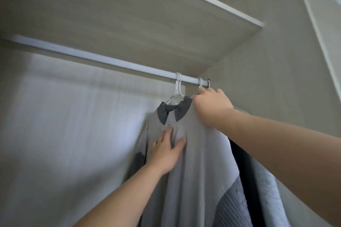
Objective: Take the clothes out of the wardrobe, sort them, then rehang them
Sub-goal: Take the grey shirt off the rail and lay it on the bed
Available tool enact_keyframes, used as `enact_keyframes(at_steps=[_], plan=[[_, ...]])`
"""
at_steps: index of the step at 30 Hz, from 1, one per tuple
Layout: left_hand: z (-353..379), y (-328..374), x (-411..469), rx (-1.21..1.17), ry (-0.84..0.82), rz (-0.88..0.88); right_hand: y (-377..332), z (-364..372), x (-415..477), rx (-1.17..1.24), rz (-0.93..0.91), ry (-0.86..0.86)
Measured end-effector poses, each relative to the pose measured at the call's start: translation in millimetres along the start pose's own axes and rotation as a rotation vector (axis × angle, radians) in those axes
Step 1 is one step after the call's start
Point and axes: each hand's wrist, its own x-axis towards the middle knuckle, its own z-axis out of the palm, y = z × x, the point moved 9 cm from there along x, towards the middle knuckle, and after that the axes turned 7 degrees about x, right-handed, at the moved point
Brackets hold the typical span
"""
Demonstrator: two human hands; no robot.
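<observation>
Grey shirt (pixel 193 153) with dark collar (pixel 177 109), hanging on a white hanger (pixel 178 88) from the rail (pixel 110 61), toward the right end of the wardrobe. More hooks (pixel 200 82) just to the right on the same rail; further clothes behind and to the right: a dark garment (pixel 243 167), a pale ribbed one (pixel 267 186), a pleated grey piece (pixel 234 202) low down. Shelf (pixel 166 14) above the rail.

Right hand (pixel 212 107) up at the shirt's shoulder, just under the rail, fingers (pixel 202 91) curled shut around the hanger neck or the cloth there; which of the two, impossible to tell. Left hand (pixel 166 153) flat on the shirt's chest, fingers (pixel 168 133) spread and open, pressing rather than gripping.

Probably light and very soft: thin fabric, draping in long folds, no stiffness of its own, likely to slide off a smooth hanger if tilted. Best taken by the hanger neck just below the hook, lifted up and clear of the rail, with the other hand steadying the front so the shirt does not swing or snag on neighbouring hooks. Collar and shoulder seams firmest for a cloth grip; loose front panel a poor hold.
</observation>
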Motion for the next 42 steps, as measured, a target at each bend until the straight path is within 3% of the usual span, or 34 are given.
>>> enact_keyframes(at_steps=[11,25,28,31,33,38,42], plan=[[19.0,-0.1,-3.9,-0.063,-0.031,0.044,17.8,26.0,30.7,0.133,0.241,-0.003],[-0.3,-17.5,-5.2,-0.009,-0.029,0.01,12.3,16.5,37.9,0.182,0.231,0.08],[-0.9,-18.5,-5.1,-0.004,-0.052,0.028,22.3,-3.2,44.1,0.325,0.289,0.129],[-1.9,-21.3,-5.4,-0.017,-0.049,0.028,35.2,-2.4,47.5,0.345,0.383,-0.024],[-0.4,-22.1,-7.1,-0.034,-0.055,0.027,37.0,3.8,45.8,0.285,0.365,-0.078],[0.4,-16.2,-9.1,-0.046,-0.061,0.025,36.8,2.5,38.6,0.302,0.285,0.006],[-0.4,-5.8,-11.0,-0.026,-0.056,0.041,20.9,7.3,35.9,0.275,0.227,-0.031]])
